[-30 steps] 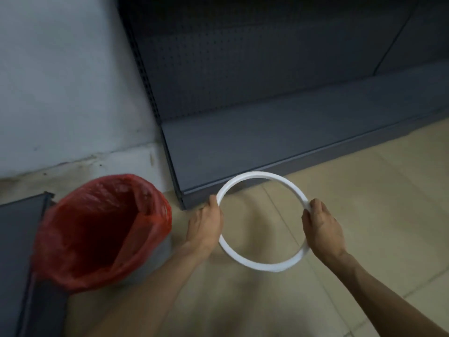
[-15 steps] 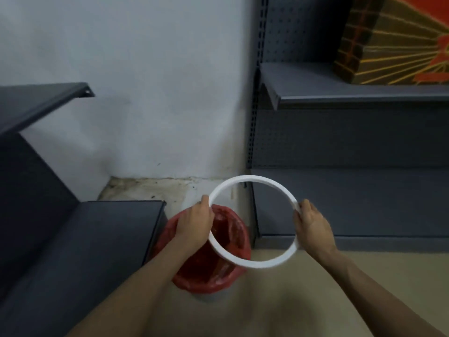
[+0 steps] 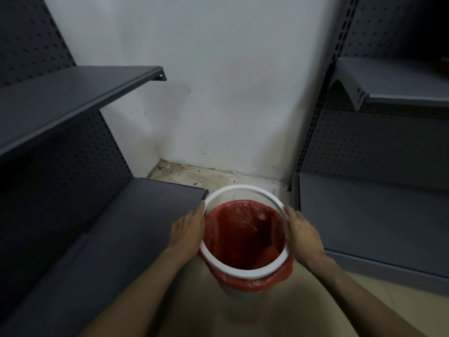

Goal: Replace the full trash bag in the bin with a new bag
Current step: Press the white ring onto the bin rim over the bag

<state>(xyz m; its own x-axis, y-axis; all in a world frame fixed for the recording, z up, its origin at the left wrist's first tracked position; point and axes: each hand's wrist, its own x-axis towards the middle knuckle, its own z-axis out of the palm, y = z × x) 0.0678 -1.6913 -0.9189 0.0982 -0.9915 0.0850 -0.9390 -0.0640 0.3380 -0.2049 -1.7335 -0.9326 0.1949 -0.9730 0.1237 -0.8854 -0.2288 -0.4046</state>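
Both hands hold a white ring (image 3: 243, 272) over the mouth of the bin, whose own body is almost wholly hidden: only a pale sliver (image 3: 229, 291) shows beneath the red bag (image 3: 245, 235) lining it. The left hand (image 3: 188, 231) grips the ring's left side, the right hand (image 3: 302, 235) its right side, fingers closed around the rim (the fingertips are out of sight behind it). The bag's edge spills out under the ring's near side. The bag's dim interior is hard to read. Dark grey shelves (image 3: 73, 93) flank the corner.
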